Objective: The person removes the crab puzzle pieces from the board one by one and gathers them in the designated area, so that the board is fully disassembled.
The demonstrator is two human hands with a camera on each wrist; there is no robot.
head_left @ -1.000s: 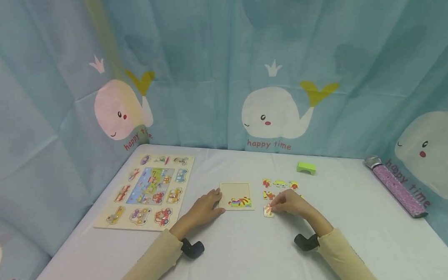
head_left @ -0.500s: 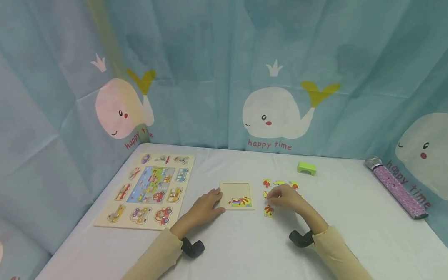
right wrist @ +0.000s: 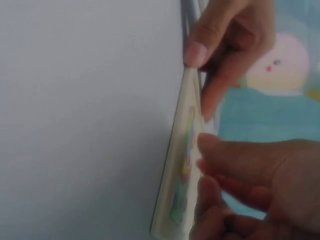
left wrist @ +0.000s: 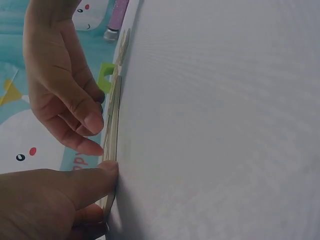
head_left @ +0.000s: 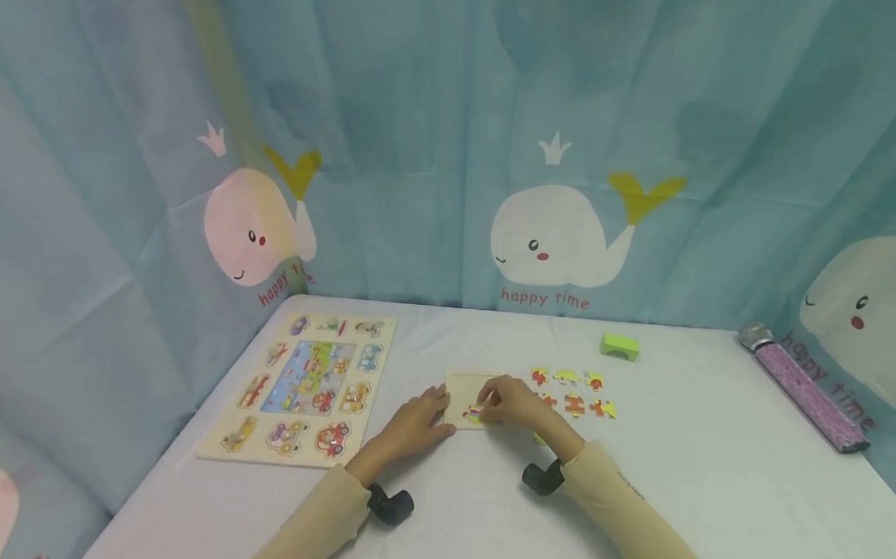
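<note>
A small square wooden puzzle tray (head_left: 454,386) lies mid-table with colourful jigsaw pieces (head_left: 475,413) along its near side. My left hand (head_left: 412,424) grips the tray's near left corner; the left wrist view shows its thumb (left wrist: 102,175) against the edge. My right hand (head_left: 513,403) is over the tray, fingers curled and fingertips close to the fitted pieces. In the right wrist view its thumb (right wrist: 212,141) and forefinger come close together, and whether a piece is between them cannot be seen. Loose jigsaw pieces (head_left: 573,404) lie in rows right of the tray, one partly hidden by the right wrist.
A large wooden vehicle puzzle board (head_left: 312,382) lies at the left. Behind the loose pieces stands a green arch block (head_left: 620,346). A pink glittery microphone (head_left: 807,391) lies along the right side. A blue whale-print curtain (head_left: 409,144) hangs behind the table.
My right hand has moved left from the loose pieces to above the tray. The left hand keeps its place at the tray's corner. The head view has tilted slightly up.
</note>
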